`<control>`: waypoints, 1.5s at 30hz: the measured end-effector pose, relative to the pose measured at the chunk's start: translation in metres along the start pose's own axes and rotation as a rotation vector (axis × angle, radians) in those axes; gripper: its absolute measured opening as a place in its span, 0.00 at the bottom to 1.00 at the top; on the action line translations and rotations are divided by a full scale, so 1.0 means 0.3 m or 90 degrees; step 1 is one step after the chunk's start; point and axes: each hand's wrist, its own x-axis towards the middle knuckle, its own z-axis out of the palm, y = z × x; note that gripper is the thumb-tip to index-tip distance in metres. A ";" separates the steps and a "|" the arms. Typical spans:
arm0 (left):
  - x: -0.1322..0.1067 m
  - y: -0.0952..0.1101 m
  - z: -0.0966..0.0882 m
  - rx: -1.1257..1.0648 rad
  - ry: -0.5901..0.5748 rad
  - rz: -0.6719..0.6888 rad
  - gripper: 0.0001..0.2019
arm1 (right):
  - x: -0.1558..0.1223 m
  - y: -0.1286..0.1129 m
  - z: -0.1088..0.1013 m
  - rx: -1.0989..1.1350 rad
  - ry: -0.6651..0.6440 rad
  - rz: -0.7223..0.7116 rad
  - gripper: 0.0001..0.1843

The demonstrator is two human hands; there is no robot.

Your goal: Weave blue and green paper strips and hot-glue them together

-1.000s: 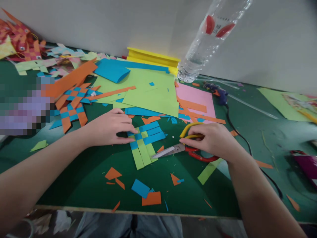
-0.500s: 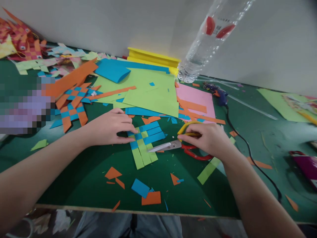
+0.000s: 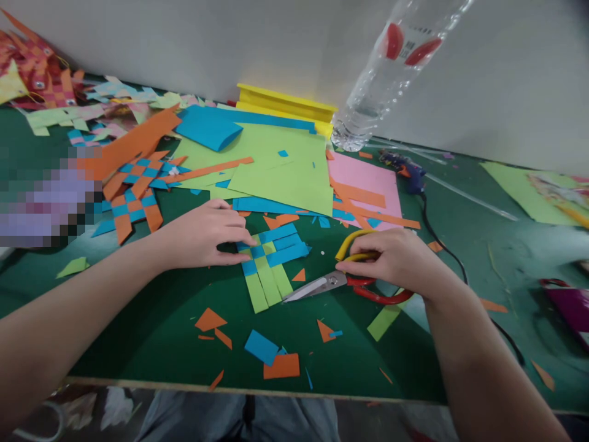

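Observation:
A woven paper piece (image 3: 271,261) of blue and lime-green strips lies on the green tabletop, its blue strips pointing right and its green ones toward me. My left hand (image 3: 211,236) rests at its left edge, thumb and index finger pressing the paper down. Scissors with one yellow and one red handle (image 3: 381,296) are gripped in my right hand (image 3: 391,258). Their blades look nearly closed and point left, the tip close to the ends of the green strips. I cannot tell whether the tip touches the paper.
Behind lie lime-green sheets (image 3: 285,166), a folded blue sheet (image 3: 209,127) and pink paper (image 3: 368,172). Woven orange-and-blue pieces (image 3: 133,205) sit left. A water bottle (image 3: 368,92) and a glue gun (image 3: 409,175) with a black cord are at the back right. Paper scraps (image 3: 280,366) lie near the front edge.
The scissors and my right hand have shifted right and slightly toward me, drawing off the green strips and uncovering an orange scrap. My left hand stays almost in place on the woven paper.

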 end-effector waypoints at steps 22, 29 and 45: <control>-0.004 -0.004 -0.010 0.026 0.027 0.021 0.13 | -0.033 0.025 -0.050 0.048 -0.155 0.153 0.25; -0.011 -0.008 -0.010 0.061 0.040 0.031 0.14 | -0.040 0.042 -0.068 0.024 -0.158 0.191 0.28; -0.016 -0.004 -0.012 0.127 0.074 -0.034 0.22 | -0.020 0.056 -0.075 -0.116 0.065 0.344 0.26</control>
